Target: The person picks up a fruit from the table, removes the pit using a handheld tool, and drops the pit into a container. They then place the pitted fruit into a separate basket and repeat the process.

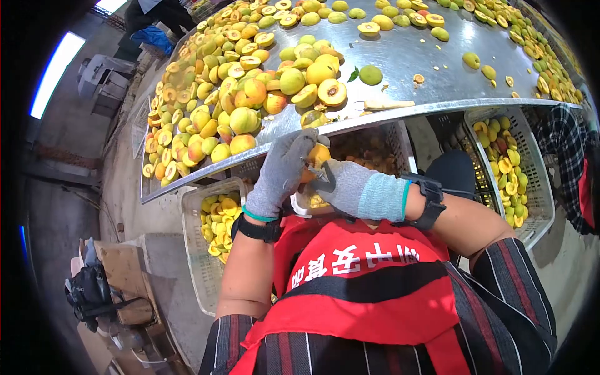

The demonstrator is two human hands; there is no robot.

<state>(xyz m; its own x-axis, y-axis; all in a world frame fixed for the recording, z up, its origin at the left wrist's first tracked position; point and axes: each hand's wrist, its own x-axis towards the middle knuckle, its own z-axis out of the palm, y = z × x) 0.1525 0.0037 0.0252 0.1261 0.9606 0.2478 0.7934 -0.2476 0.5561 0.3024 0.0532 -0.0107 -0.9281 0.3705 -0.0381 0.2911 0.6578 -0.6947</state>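
My left hand [284,167], in a grey glove, is closed around a yellow-orange peach [319,154] just below the table's front edge. Close against it is my right hand [356,187], also gloved, with its fingers curled at the peach's lower side. Whatever the right hand grips is mostly hidden by the glove; a little thin metal may show between the hands. Above them on the metal table [425,69] lie a halved peach with its pit [332,92] and a green peach [370,75]. A wooden-handled tool [389,105] rests by the rim.
Many whole and halved peaches [212,94] are heaped on the table's left. Under the edge stands a crate of brownish scraps [369,150]. Crates of peach halves stand at left [199,275] and right [542,212]. Another person's checked sleeve [562,150] is at far right.
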